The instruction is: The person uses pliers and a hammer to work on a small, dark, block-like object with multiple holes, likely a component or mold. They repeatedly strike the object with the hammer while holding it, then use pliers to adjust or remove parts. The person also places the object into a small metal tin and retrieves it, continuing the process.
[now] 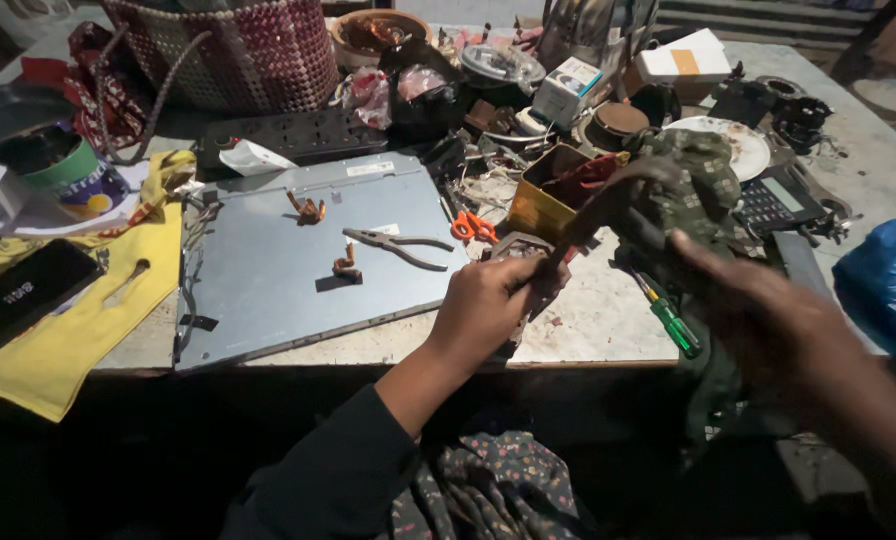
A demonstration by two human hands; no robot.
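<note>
Table carries the clutter, its near edge pale and scuffed. Grey panel lies flat on its left part, with pliers and two small copper coils on top. Yellow cloth hangs over the left edge. Green rag is raised over the table's right part, blurred. Right hand is blurred beside it; whether it grips the rag I cannot tell. Left hand is clamped on a small grey part at the near edge. Green screwdriver lies between the hands.
</note>
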